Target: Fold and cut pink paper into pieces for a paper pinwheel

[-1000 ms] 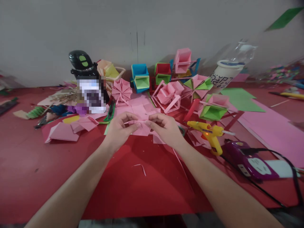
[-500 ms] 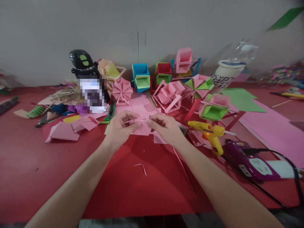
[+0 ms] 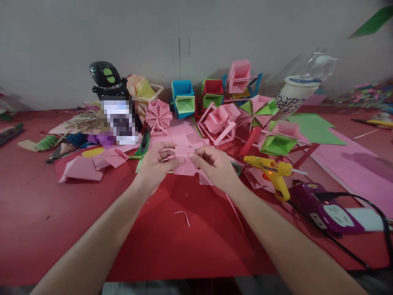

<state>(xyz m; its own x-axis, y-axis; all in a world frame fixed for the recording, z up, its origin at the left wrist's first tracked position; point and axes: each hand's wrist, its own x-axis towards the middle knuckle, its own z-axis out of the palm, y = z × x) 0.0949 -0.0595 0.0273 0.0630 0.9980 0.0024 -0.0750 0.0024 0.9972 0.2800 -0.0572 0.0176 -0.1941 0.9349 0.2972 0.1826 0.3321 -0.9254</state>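
Between my two hands is a small folded piece of pink paper (image 3: 185, 164), raised over the near side of the paper pile. My left hand (image 3: 156, 166) pinches its left edge between thumb and fingers. On the other edge, my right hand (image 3: 213, 166) has its thumb in front and its fingers behind. Creases run across the paper's face. More pink sheets (image 3: 184, 129) lie just beyond it, partly hidden by the hands. The green handle of a tool (image 3: 236, 168) peeks out beside my right hand.
A yellow glue gun (image 3: 273, 172) stands at the right, near a purple power box (image 3: 325, 209) with a black cable. Folded paper models (image 3: 217, 119) line the back. At left are a black phone holder (image 3: 107, 78) and pink paper pieces (image 3: 86, 168). A cup (image 3: 296, 94) leans behind.
The pink paper's upper part now stands up, showing a flat square above my thumbs, where a narrow folded edge was before. Both hands keep nearly the same place.
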